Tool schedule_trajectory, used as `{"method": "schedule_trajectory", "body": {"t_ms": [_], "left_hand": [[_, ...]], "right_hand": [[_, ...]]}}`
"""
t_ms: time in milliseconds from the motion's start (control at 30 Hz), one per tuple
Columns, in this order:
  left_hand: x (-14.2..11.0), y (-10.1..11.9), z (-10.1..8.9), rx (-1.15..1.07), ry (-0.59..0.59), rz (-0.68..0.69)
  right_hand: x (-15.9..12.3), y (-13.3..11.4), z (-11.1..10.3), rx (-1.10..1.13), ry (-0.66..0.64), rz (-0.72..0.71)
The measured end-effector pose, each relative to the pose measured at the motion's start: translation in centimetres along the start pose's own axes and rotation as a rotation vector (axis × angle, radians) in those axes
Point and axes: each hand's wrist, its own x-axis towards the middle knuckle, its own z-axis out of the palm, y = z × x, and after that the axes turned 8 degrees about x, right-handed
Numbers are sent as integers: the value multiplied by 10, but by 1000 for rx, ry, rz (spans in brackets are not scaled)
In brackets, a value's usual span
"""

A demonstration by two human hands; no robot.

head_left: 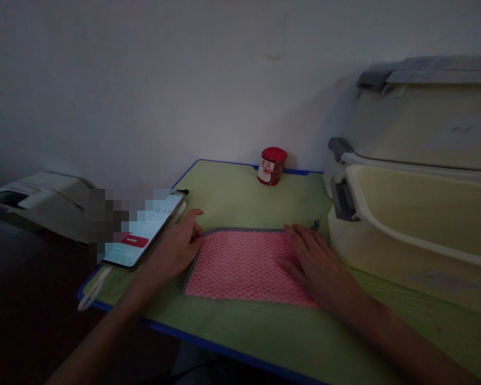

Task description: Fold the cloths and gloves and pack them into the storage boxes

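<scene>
A pink cloth (240,267) with a zigzag texture lies flat on the table in front of me. Black-and-white checked trim runs along its far and left edges, and a small tab of trim shows past its far right corner. At the far left corner, my left hand (184,240) touches the edge, its index finger raised and the others partly curled. My right hand (320,262) rests on the right side of the cloth with fingers stretched out, hiding that edge.
The green table (224,192) has a blue rim. A phone (144,230) leans at the left beside a white cable (94,291). Near the wall stands a red canister (271,167). Large cream storage bins (385,251) with grey handles take up the right side.
</scene>
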Motion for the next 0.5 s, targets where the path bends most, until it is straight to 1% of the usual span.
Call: {"method": "schedule_trajectory", "body": {"t_ms": [167, 433, 500], "left_hand": [[1, -1, 0, 1, 4, -7], [-1, 0, 3, 64, -32, 26], [-3, 1, 4, 70, -21, 43]], "right_hand": [[0, 1, 1, -10, 13, -16], [0, 0, -2, -2, 5, -22], [0, 1, -2, 8, 6, -22]]}}
